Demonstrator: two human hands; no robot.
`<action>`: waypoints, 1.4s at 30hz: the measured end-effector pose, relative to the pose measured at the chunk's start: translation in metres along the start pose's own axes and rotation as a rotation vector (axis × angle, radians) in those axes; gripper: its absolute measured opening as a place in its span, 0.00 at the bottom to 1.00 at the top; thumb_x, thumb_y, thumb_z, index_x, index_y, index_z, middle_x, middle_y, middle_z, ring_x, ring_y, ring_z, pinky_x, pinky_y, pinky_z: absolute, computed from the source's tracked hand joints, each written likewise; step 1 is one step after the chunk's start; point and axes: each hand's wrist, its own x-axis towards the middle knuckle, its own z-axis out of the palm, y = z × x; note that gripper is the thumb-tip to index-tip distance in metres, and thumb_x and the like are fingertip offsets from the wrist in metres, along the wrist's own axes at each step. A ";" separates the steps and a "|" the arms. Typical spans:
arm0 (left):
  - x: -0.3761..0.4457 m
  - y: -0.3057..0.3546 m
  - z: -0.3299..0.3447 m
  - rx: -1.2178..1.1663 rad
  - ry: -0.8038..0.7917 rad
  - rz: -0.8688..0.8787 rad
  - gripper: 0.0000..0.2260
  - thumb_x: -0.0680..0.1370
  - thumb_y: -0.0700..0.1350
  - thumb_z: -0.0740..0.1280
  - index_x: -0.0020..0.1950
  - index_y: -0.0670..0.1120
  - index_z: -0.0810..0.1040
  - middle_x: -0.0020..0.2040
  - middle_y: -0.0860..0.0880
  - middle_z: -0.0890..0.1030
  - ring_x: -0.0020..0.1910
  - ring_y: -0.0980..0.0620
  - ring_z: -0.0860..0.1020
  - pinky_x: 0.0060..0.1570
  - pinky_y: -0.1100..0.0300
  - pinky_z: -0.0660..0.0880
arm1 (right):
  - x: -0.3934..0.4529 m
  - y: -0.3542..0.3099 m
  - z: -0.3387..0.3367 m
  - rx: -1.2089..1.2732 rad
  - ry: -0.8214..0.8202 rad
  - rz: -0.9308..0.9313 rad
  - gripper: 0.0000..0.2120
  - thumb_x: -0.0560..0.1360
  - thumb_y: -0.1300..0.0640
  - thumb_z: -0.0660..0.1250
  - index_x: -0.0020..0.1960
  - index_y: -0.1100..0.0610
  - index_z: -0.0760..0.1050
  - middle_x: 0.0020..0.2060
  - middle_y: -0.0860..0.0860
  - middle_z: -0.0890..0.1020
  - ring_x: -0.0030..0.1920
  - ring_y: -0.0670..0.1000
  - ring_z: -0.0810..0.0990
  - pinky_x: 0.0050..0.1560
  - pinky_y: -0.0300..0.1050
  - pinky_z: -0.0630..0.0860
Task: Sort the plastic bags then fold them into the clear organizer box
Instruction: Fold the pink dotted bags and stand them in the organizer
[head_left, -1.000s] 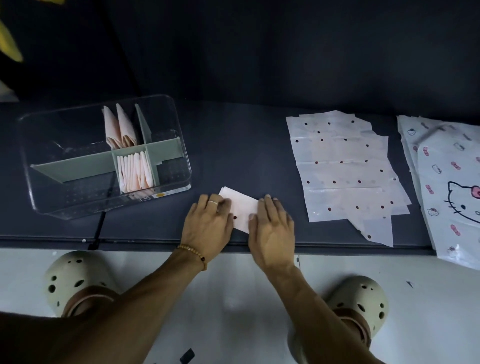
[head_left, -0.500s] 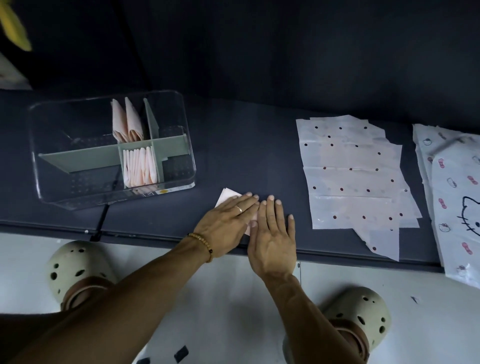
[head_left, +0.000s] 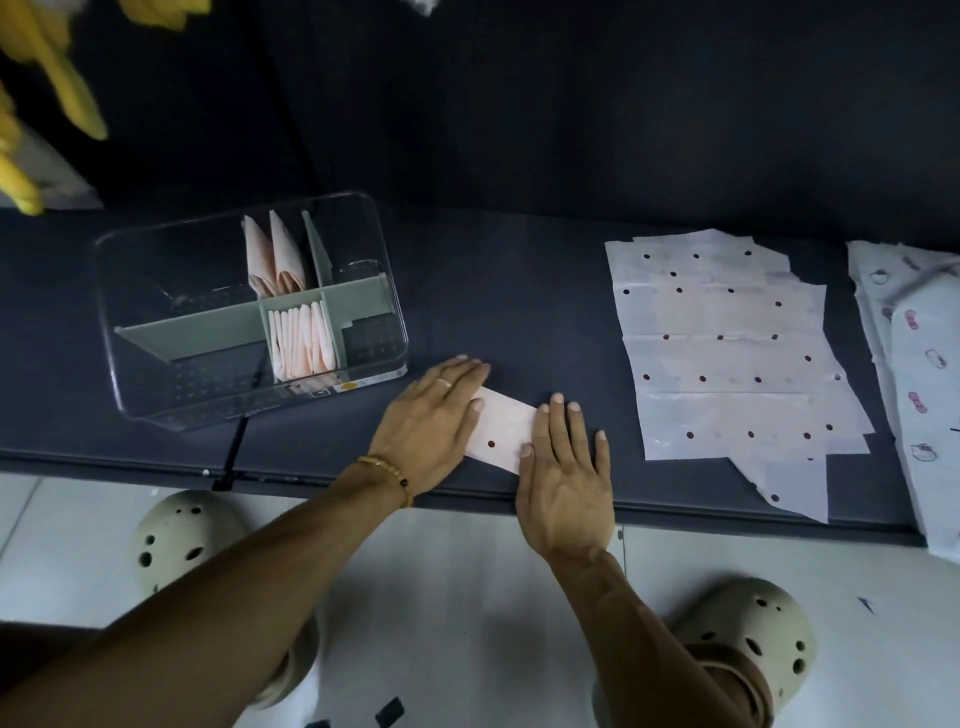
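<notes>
A folded white dotted plastic bag (head_left: 501, 430) lies near the front edge of the dark table (head_left: 519, 312). My left hand (head_left: 431, 415) lies flat on its left end with straight fingers. My right hand (head_left: 563, 467) presses flat on its right end. The clear organizer box (head_left: 156, 312) stands to the left, with green dividers and several folded pinkish bags (head_left: 301, 340) in its middle compartments. A stack of flat dotted bags (head_left: 727, 343) lies to the right. Cartoon-cat printed bags (head_left: 914, 364) lie at the far right edge.
Yellow objects (head_left: 57, 88) hang at the upper left. A dark wall rises behind the table. Below the table edge are the white floor and my two beige perforated clogs (head_left: 182, 535).
My hands have slid apart along the folded bag, uncovering its middle. The left hand moved toward the organizer box, the right hand stayed at the right end.
</notes>
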 end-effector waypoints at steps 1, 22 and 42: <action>0.008 0.008 0.001 0.014 -0.025 0.018 0.19 0.81 0.47 0.55 0.72 0.44 0.67 0.70 0.46 0.71 0.70 0.48 0.67 0.69 0.54 0.62 | 0.000 0.000 -0.001 -0.001 0.005 -0.001 0.26 0.82 0.48 0.44 0.76 0.57 0.57 0.76 0.52 0.59 0.77 0.53 0.53 0.75 0.56 0.51; 0.006 -0.014 -0.089 -1.342 0.189 -0.645 0.04 0.77 0.37 0.66 0.46 0.44 0.79 0.41 0.47 0.82 0.38 0.52 0.79 0.38 0.60 0.77 | 0.049 -0.096 -0.097 1.334 -0.113 0.253 0.02 0.74 0.60 0.69 0.42 0.58 0.79 0.29 0.50 0.81 0.28 0.46 0.76 0.28 0.38 0.72; 0.039 -0.139 -0.118 -0.255 0.455 -0.884 0.04 0.73 0.44 0.67 0.41 0.45 0.80 0.38 0.43 0.82 0.40 0.41 0.80 0.39 0.55 0.76 | 0.143 -0.186 -0.108 1.415 -0.024 0.251 0.01 0.76 0.61 0.67 0.46 0.58 0.78 0.33 0.52 0.84 0.30 0.48 0.82 0.31 0.37 0.77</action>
